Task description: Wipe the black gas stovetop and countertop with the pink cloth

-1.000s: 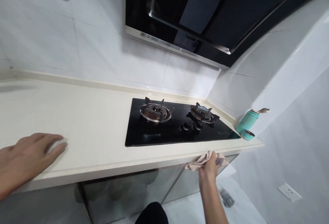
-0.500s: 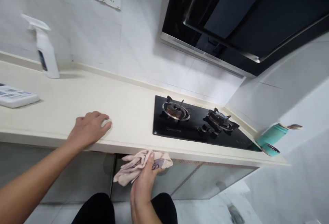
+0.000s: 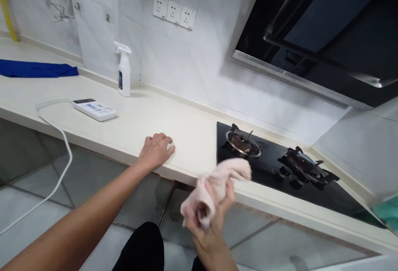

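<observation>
My right hand (image 3: 214, 221) is closed on a pale pink cloth (image 3: 214, 184), held up in front of the counter's front edge, just left of the black gas hob (image 3: 280, 175). The cloth is bunched and blurred by motion. My left hand (image 3: 155, 150) rests palm down on the cream countertop (image 3: 133, 121) near its front edge, fingers curled slightly and apart, holding nothing.
A white spray bottle (image 3: 124, 69) stands by the tiled wall. A white power bank (image 3: 95, 109) with a white cable (image 3: 59, 155) lies at left; a blue cloth (image 3: 37, 69) beyond. A black range hood (image 3: 323, 26) hangs above. A teal bottle (image 3: 385, 213) sits at far right.
The view has swung left, bringing the spray bottle, power bank and blue cloth into sight. My right hand has raised the cloth from below the counter edge to counter height.
</observation>
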`<state>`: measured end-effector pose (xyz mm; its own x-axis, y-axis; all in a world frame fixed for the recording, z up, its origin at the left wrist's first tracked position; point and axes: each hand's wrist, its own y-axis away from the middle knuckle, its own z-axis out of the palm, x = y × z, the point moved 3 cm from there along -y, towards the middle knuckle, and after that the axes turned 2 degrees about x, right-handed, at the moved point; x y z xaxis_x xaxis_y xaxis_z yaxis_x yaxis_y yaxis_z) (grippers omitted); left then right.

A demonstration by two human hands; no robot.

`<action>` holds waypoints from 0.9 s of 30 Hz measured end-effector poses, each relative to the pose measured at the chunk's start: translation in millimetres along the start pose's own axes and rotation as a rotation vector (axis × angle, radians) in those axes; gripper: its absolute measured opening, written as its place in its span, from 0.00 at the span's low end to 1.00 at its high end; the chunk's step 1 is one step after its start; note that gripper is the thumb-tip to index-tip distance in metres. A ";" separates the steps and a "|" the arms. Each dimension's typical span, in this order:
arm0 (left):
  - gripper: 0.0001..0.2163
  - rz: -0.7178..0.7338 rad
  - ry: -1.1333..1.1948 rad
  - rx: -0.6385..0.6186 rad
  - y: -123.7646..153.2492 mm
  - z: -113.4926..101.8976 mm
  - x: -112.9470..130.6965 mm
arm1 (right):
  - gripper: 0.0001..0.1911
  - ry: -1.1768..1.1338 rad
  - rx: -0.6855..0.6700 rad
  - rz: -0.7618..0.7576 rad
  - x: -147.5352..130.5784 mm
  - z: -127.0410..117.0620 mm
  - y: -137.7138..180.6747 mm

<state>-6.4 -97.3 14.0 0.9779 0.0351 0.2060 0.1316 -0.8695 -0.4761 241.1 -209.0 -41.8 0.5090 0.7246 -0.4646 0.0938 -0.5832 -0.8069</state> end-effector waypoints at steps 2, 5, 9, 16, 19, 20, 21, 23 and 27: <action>0.15 0.000 0.001 0.011 1.7 -0.7 0.4 | 0.42 0.173 -0.312 -0.188 -5.7 12.0 -31.1; 0.14 0.005 0.008 0.022 3.2 -1.4 0.0 | 0.46 0.381 -0.511 -0.303 -7.8 25.3 -60.7; 0.14 0.006 0.015 0.023 3.1 -2.3 -1.2 | 0.50 0.462 -0.490 -0.259 -9.2 36.3 -81.0; 0.16 -0.005 0.017 -0.019 0.3 -8.1 -2.0 | 0.46 0.545 -0.466 -0.341 3.9 68.9 -73.3; 0.18 -0.014 0.017 -0.063 -3.3 -8.8 -4.9 | 0.42 0.503 -0.387 -0.448 19.3 59.3 -61.6; 0.19 -0.019 0.017 -0.083 -4.9 -8.3 -6.4 | 0.40 0.494 -0.359 -0.474 25.7 51.8 -58.2; 0.20 -0.024 0.016 -0.101 -6.6 -7.7 -7.9 | 0.37 0.492 -0.324 -0.491 32.7 42.3 -55.4; 0.20 -0.032 0.013 -0.129 -9.5 -6.6 -10.7 | 0.31 0.494 -0.234 -0.516 48.8 18.2 -50.1; 0.22 -0.029 -0.001 -0.158 -12.8 -6.3 -13.0 | 0.26 0.507 -0.116 -0.538 94.3 -41.1 -35.3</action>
<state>-21.9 -89.8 22.8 0.9744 0.0615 0.2164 0.1322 -0.9349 -0.3293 321.0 -135.2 -42.2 0.6969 0.6788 0.2313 0.5166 -0.2514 -0.8185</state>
